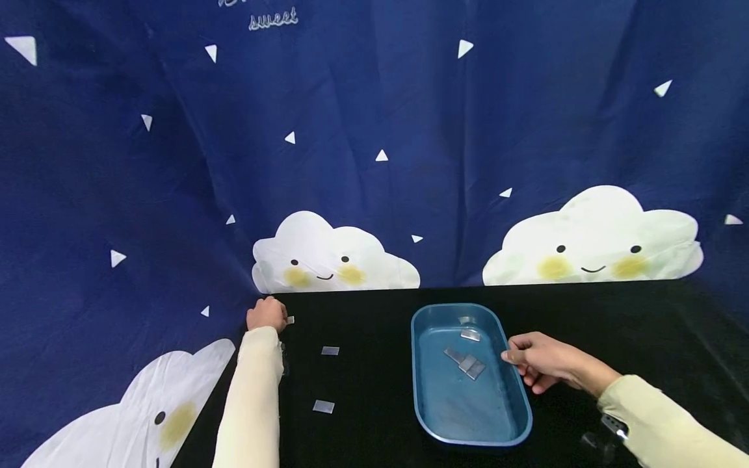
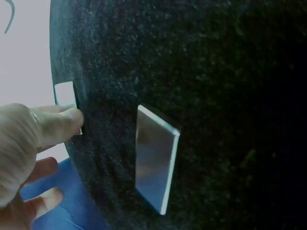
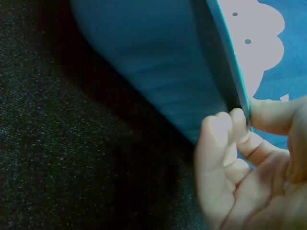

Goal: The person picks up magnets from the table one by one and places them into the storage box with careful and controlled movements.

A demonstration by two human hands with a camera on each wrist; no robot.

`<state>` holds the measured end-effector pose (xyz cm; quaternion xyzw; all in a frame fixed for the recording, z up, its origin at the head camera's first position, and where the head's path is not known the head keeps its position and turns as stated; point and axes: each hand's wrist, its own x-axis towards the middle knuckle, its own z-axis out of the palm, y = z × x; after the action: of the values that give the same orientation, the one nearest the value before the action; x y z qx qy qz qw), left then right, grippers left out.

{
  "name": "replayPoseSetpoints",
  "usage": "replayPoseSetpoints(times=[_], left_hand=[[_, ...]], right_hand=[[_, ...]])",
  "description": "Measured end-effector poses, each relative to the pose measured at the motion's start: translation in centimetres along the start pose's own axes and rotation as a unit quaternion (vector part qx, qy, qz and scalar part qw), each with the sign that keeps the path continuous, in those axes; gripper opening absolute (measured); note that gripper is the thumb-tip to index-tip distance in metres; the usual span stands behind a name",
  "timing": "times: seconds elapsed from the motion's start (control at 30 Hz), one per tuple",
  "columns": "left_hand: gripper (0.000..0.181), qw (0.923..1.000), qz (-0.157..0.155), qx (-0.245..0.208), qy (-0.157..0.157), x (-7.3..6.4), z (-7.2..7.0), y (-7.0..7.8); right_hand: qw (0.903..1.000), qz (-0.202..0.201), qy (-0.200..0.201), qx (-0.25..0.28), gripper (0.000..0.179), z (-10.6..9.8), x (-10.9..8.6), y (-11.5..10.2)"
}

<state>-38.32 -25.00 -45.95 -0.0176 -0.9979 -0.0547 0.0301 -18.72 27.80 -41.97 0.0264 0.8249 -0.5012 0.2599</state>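
At the far left of the black table, my left hand [image 1: 267, 314] pinches a small clear rectangular plate, like glass. In the left wrist view, the thumb lies over this clear plate [image 2: 66, 93], and the other fingers are partly hidden. A second such plate [image 2: 156, 160] lies apart from the hand on the cloth. My right hand [image 1: 544, 361] grips the right rim of a blue plastic tray [image 1: 414, 377], thumb inside and fingers outside; the right wrist view shows the tray's outer wall [image 3: 144, 62]. Inside the tray lie several clear plates [image 1: 471, 365], some overlapping.
Two clear plates, one farther back [image 1: 330, 351] and one nearer [image 1: 324, 407], lie between the left arm and the tray. A black cloth [image 1: 363, 377] covers the table. Behind it hangs a blue curtain [image 1: 351, 97] with white clouds and triangles.
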Motion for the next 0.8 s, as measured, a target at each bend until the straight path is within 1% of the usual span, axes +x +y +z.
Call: replayPoseSetpoints(times=[0.13,0.27,0.3,0.37,0.43,0.53,0.6,0.7,0.8], left_hand=[[0.008,0.9996,-0.023,0.007,0.011,-0.2,-0.1,0.1],[0.014,0.9984,-0.055,-0.013,0.007,-0.3,0.0,0.3],[0.015,0.9977,-0.066,-0.019,0.004,-0.3,0.0,0.1],[0.016,0.9962,-0.082,-0.026,-0.011,-0.4,0.1,0.5],[0.017,0.9947,-0.096,-0.024,-0.027,-0.5,0.2,0.6],[0.018,0.9949,-0.093,-0.015,-0.036,-0.6,-0.1,0.4],[0.019,0.9959,-0.085,-0.013,-0.03,-0.7,-0.6,0.4],[0.02,0.997,-0.073,-0.017,-0.019,-0.9,-1.5,0.4],[0.018,0.9964,-0.078,-0.031,-0.011,-1.2,-2.4,0.5]], right_hand=[[0.9992,-0.025,-0.029,0.014,0.025,0.3,0.0,0.1],[0.9986,-0.027,-0.043,0.014,0.025,0.2,0.2,0.1],[0.9987,-0.025,-0.044,0.012,0.024,0.2,0.4,0.0],[0.999,-0.015,-0.041,0.009,0.024,0.1,0.2,0.1],[0.999,-0.015,-0.041,0.008,0.024,0.2,0.1,0.2],[0.999,-0.018,-0.04,0.007,0.024,0.4,0.1,0.0],[0.999,-0.022,-0.037,0.009,0.024,0.4,0.1,-0.1],[0.9993,-0.017,-0.032,0.01,0.024,0.3,0.1,-0.4],[0.9994,-0.005,-0.032,0.008,0.023,0.2,0.2,-0.6]])
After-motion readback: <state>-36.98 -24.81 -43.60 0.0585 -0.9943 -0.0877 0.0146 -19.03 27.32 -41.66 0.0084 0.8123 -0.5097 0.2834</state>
